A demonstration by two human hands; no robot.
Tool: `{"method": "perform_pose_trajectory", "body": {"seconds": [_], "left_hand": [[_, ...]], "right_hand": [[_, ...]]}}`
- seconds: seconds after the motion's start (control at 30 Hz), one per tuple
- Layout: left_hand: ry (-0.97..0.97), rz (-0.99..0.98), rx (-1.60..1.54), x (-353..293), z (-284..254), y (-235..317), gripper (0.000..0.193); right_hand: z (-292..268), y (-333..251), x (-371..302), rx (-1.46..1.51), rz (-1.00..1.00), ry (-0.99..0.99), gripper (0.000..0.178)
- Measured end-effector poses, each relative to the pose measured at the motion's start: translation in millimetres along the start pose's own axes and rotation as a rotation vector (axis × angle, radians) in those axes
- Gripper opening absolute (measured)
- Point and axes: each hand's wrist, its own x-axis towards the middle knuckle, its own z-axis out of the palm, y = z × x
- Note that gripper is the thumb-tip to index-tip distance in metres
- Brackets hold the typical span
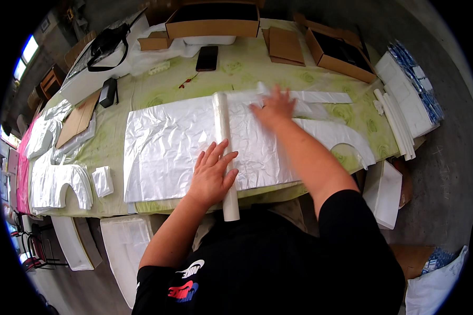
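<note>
A stack of thin white plastic carrier bags [163, 149] lies flat and crinkled in front of me, its handle straps reaching to the right. Across the bags, pointing away from me, rests a long white tube [222, 118], its near end jutting past the table edge. My left hand [213, 170] lies on the tube with fingers stretched out, not wrapped round it. Over the bags to the right of the tube is my right hand [276, 109], fingers spread and slightly blurred by motion. Whether it touches the plastic I cannot tell.
Folded white bags [63, 184] sit at the left beside a cardboard sheet [79, 118]. Farther back are a phone [207, 58], a black bag [109, 44] and open cardboard boxes [213, 27]. More white tubes [395, 123] lie at the right edge, near blue packets [418, 79].
</note>
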Motion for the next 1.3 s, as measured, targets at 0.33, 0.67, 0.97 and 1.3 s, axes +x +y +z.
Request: {"method": "perform_pose_trajectory", "body": {"seconds": [0.33,0.67,0.97,1.3], "left_hand": [[0.106,-0.071,-0.059,-15,-5,-3,0.042],[0.137,-0.043,-0.077,-13,-5,-4,0.042],[0.578,0.016,-0.41,-16,6,-32,0.038],[-0.146,0.28,-0.392,23,-45,-43,0.032]], "right_hand": [[-53,257,-12,0.018,0.72,0.371,0.069],[-12,26,-59,0.093,-0.176,-0.012,0.068],[4,-59,-124,0.462,-0.897,0.196,0.072],[2,-74,-183,0.877,-1.01,0.079,0.017]]}}
